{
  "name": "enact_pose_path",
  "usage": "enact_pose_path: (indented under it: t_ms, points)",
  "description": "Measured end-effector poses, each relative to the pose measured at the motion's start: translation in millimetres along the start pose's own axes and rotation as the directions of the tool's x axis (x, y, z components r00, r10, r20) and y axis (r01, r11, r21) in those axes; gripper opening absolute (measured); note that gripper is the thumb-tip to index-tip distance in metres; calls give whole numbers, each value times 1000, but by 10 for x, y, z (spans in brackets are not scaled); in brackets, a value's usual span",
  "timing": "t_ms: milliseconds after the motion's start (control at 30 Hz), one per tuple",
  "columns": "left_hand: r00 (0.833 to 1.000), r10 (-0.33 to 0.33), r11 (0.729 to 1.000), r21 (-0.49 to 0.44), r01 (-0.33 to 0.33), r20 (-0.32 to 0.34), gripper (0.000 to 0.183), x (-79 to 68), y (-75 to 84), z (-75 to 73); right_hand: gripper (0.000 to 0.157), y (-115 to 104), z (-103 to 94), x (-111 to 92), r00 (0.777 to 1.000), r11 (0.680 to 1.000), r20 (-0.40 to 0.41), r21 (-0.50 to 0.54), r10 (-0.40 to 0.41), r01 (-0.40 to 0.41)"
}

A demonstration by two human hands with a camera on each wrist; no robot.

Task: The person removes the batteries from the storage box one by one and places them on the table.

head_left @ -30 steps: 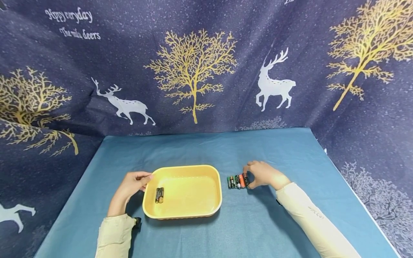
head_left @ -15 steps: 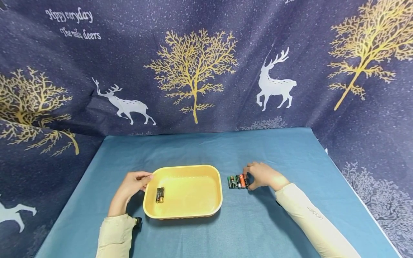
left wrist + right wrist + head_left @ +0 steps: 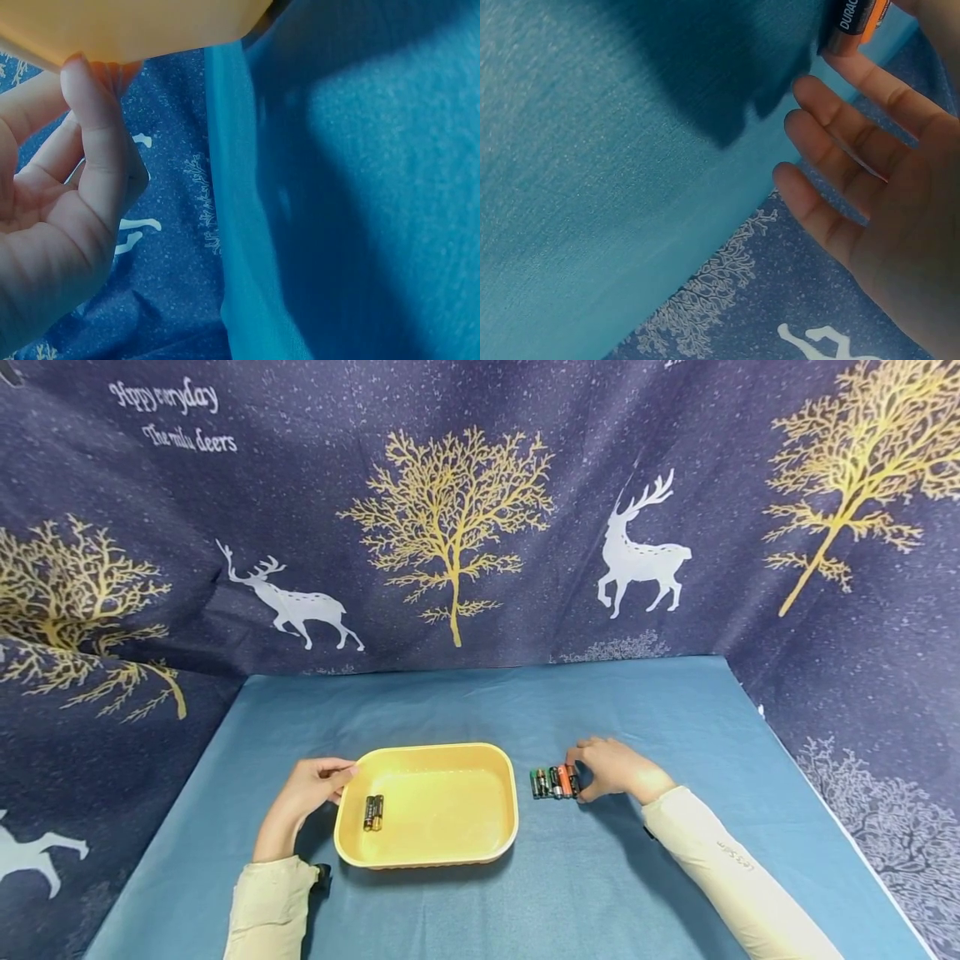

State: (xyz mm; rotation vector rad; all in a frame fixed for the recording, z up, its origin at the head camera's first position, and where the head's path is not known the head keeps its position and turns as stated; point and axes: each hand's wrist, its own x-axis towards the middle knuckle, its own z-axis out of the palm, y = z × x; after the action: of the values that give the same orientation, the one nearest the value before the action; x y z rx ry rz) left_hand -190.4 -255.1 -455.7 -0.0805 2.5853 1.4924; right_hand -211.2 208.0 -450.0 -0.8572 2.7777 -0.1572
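A yellow plastic basin (image 3: 450,814) stands left of centre on the table, holding two black batteries (image 3: 372,813) side by side. My left hand (image 3: 306,789) pinches its rim at the far left corner, thumb on the near side, as the left wrist view shows with the basin's wall (image 3: 142,30) above. To the right of the basin lies a row of several batteries (image 3: 553,782), green, black and orange. My right hand (image 3: 611,768) grips the black-and-copper Duracell battery (image 3: 847,30) at the row's right end, index fingertip at one end of it; the other fingers spread loosely.
Blue cloth (image 3: 465,914) covers the table. Dark blue fabric (image 3: 525,543) printed with deer and trees hangs behind and along both sides. A narrow strip of table separates the basin from the battery row.
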Motion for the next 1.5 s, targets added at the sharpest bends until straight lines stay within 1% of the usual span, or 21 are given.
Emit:
enact_pose_path:
  t_ms: [100,267,433,633,767,900,1200,1333,1500]
  points:
    - [1000,-10,1000,0,10,3,32,-1,8,0,43,5,0,-4,1000,1000,-5,-2,-8,8]
    - [1000,-9,1000,1,9,10,33,0,19,-3,47,-3,-32,-14,1000,1000,-1,7,-6,6]
    - [1000,-1,1000,2,1,7,32,3,15,-5,48,-61,-165,-23,1000,1000,-6,18,-11,11]
    - [1000,-4,1000,-9,4,11,32,0,11,-4,39,-180,-338,11,998,999,-40,5,-40,41]
    - [1000,-3,1000,-6,3,12,33,2,11,-4,33,-283,-434,79,997,998,-50,9,-58,58]
    - [1000,-2,1000,3,2,5,33,4,7,-2,31,-389,-509,169,996,997,-60,14,-71,72]
    - [1000,6,1000,0,-6,2,32,-5,11,3,29,-649,-670,379,987,990,-80,21,-138,140]
    - [1000,17,1000,-2,-17,6,32,-12,12,1,29,-776,-753,449,986,988,-73,14,-151,152]
    - [1000,20,1000,-2,-20,7,32,-9,4,-1,30,-906,-833,551,977,981,-85,-10,-195,195]
